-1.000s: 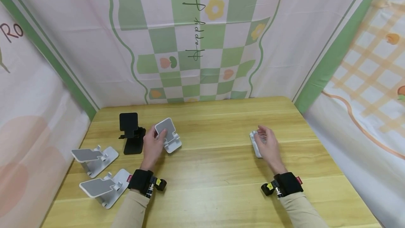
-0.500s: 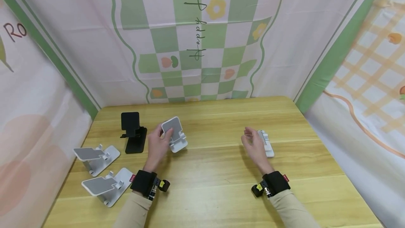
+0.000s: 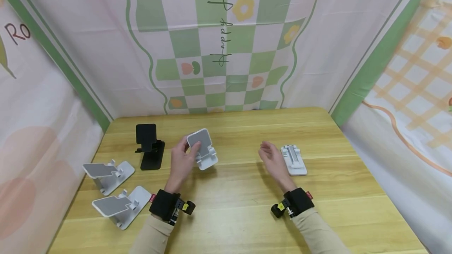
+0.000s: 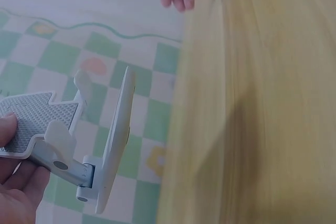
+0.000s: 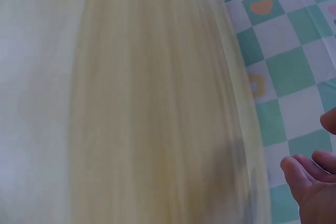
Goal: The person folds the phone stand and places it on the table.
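Observation:
My left hand (image 3: pixel 181 164) grips a white phone stand (image 3: pixel 208 159) by its grey-padded plate, thumb on the pad. In the left wrist view the stand (image 4: pixel 118 135) is unfolded, its base at an angle to the plate, held clear of the table. My right hand (image 3: pixel 275 164) hovers over the table with relaxed fingers and nothing in it; in the right wrist view its fingers (image 5: pixel 302 174) are partly cut off by the frame edge. Just right of it, a folded white phone stand (image 3: pixel 294 162) lies flat on the table.
Two unfolded white phone stands (image 3: pixel 120 209) stand at the left of the wooden table (image 3: pixel 233 214). Behind them is a black phone stand (image 3: pixel 152 156), also unfolded. A patterned cloth (image 3: pixel 236 62) hangs along the table's back edge.
My right hand has moved left, off the folded phone stand, which now shows fully. My left hand has carried its phone stand a little to the right.

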`<action>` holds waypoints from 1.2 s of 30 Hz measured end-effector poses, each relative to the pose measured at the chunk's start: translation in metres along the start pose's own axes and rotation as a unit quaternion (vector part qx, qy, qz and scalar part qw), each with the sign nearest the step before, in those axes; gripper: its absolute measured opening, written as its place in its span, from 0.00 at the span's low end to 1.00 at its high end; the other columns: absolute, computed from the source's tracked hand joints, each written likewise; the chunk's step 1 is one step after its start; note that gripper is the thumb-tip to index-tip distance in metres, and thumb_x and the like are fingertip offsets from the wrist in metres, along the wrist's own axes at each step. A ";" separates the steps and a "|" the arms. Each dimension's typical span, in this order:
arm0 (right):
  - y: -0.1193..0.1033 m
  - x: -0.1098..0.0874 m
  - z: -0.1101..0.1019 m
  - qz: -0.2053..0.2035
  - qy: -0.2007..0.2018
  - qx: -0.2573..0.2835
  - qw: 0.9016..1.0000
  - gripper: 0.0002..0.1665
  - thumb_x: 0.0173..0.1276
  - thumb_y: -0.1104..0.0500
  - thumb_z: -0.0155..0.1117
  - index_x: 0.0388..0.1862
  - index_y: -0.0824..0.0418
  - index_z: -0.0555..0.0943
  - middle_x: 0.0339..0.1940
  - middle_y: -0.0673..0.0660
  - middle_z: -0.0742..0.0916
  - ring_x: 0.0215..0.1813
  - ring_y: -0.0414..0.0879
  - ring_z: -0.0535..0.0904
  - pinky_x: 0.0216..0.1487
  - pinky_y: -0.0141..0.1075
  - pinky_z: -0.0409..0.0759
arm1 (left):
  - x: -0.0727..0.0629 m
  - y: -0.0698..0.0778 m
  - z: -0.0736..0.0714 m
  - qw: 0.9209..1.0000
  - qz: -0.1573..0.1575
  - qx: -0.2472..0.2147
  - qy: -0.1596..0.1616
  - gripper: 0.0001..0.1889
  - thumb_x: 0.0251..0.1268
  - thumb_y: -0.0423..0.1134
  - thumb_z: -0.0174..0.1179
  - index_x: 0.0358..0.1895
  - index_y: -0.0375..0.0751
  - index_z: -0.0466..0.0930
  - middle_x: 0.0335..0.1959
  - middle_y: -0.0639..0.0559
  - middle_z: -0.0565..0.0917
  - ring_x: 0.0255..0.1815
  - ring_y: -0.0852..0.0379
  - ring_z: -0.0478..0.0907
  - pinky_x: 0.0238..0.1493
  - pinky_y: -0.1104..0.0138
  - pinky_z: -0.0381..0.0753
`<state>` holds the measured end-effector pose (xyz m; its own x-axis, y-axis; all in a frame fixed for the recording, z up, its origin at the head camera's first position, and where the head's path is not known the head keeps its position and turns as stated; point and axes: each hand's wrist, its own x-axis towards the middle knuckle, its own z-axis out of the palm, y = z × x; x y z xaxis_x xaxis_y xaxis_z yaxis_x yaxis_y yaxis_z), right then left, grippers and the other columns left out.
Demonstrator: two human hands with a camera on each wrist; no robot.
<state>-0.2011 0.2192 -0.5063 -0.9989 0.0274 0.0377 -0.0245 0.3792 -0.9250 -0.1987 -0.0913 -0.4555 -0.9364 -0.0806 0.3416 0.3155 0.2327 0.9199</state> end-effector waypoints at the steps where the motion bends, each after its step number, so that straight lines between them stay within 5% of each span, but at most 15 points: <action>1: -0.002 0.000 0.002 0.002 -0.004 0.000 1.000 0.33 0.83 0.54 0.54 0.77 0.71 0.63 0.72 0.71 0.74 0.74 0.65 0.70 0.75 0.56 0.68 | 0.000 0.002 0.001 1.000 0.002 -0.004 -0.002 0.15 0.72 0.29 0.64 0.58 0.29 0.80 0.54 0.34 0.86 0.60 0.39 0.83 0.68 0.49 0.76; 19: -0.024 -0.001 0.039 0.030 -0.095 0.084 0.991 0.35 0.83 0.51 0.54 0.79 0.68 0.61 0.75 0.69 0.73 0.74 0.65 0.71 0.74 0.58 0.69 | -0.008 0.021 0.022 0.998 0.029 -0.044 -0.040 0.15 0.69 0.28 0.66 0.56 0.28 0.81 0.52 0.34 0.87 0.57 0.39 0.85 0.62 0.48 0.81; 26: -0.028 0.000 0.050 0.032 -0.144 0.165 0.975 0.33 0.86 0.53 0.46 0.79 0.73 0.59 0.73 0.74 0.74 0.71 0.67 0.73 0.72 0.54 0.72 | -0.011 0.027 0.025 0.997 0.046 -0.043 -0.052 0.15 0.69 0.28 0.66 0.56 0.29 0.81 0.51 0.35 0.87 0.55 0.40 0.86 0.61 0.48 0.82; 36: -0.035 -0.001 0.059 0.077 -0.163 0.243 0.953 0.33 0.87 0.48 0.41 0.77 0.70 0.63 0.72 0.72 0.75 0.69 0.62 0.77 0.68 0.47 0.78 | -0.012 0.027 0.032 0.995 0.065 -0.043 -0.067 0.14 0.69 0.28 0.66 0.55 0.29 0.82 0.49 0.37 0.88 0.53 0.42 0.86 0.62 0.48 0.81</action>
<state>-0.2016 0.1518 -0.4962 -0.9493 -0.2709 -0.1596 0.1877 -0.0812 -0.9789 -0.1838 -0.0530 -0.4414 -0.8968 0.0760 0.4359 0.4424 0.1481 0.8845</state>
